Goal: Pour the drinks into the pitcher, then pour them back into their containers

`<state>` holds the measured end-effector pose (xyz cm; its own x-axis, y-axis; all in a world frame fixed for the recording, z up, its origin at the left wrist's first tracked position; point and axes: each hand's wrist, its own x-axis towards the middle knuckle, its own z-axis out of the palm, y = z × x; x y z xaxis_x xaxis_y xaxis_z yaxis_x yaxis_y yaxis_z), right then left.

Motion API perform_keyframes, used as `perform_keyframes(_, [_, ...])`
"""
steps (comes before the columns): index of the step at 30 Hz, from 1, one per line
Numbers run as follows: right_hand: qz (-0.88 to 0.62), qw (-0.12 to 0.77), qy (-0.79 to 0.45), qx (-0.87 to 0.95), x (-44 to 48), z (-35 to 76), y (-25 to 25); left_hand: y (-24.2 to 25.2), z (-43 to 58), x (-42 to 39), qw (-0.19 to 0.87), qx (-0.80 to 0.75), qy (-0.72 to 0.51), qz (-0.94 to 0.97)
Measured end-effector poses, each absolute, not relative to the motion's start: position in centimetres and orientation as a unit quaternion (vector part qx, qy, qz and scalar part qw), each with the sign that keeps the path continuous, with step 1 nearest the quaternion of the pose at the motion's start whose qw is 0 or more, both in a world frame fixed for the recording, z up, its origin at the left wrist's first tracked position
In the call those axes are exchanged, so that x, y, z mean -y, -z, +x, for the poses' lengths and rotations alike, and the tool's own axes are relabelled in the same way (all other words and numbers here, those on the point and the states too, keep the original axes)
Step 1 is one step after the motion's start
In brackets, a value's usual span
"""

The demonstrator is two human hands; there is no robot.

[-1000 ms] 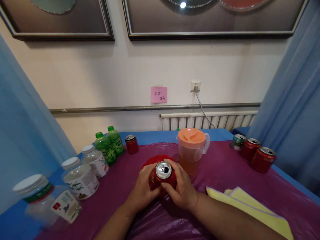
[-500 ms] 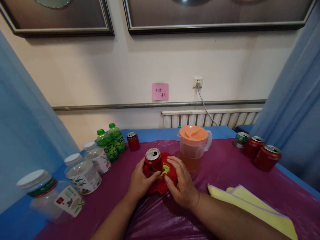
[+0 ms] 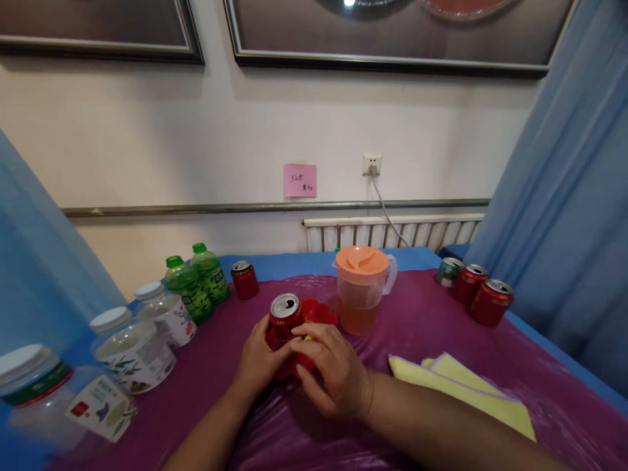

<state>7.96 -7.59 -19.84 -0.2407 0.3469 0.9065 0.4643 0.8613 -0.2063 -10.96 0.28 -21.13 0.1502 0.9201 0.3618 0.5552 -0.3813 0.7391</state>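
A red drink can (image 3: 285, 315), its top opened, stands upright over a red scalloped dish (image 3: 318, 310) in front of me. My left hand (image 3: 261, 356) is closed around the can's left and near side. My right hand (image 3: 331, 366) reaches across the dish, fingers bent and thumb apart. Its fingertips are at the can's near right side, close to the left thumb; whether they press on it I cannot tell. Behind the dish to the right stands a clear pitcher (image 3: 360, 304) with an orange lid and amber liquid low inside.
Clear jars (image 3: 135, 363) with white caps and green bottles (image 3: 191, 291) line the left. Another red can (image 3: 244, 280) stands behind. At right are two red cans (image 3: 492, 304), a green can (image 3: 448, 272) and a folded yellow cloth (image 3: 466, 389). A purple cover (image 3: 412, 333) lies over the table.
My right hand has moved left over the dish to the can's near side. My left hand still holds the can. The whole view has shifted, with things appearing further left.
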Motion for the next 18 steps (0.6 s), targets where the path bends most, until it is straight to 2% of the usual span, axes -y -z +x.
perform_keyframes(7, [-0.247,0.547,0.083,0.795,8.8,11.8,14.9,21.2,-11.1,-0.4,0.217,-0.517,-0.399,0.725])
perform_keyframes(10, [-0.353,0.646,0.099,0.669,7.2,15.6,15.6,21.4,-11.1,-0.4,0.209,-0.523,-0.404,0.720])
perform_keyframes(12, [-0.454,0.730,0.051,0.508,5.1,18.3,17.2,21.5,-11.1,-0.5,0.212,-0.525,-0.406,0.717])
perform_keyframes(14, [-0.538,0.764,-0.045,0.353,2.7,20.8,19.0,21.7,-11.1,-0.5,0.221,-0.524,-0.404,0.716])
perform_keyframes(18, [-0.563,0.751,-0.132,0.319,-1.0,23.2,22.0,21.9,-11.2,-0.6,0.217,-0.520,-0.412,0.716])
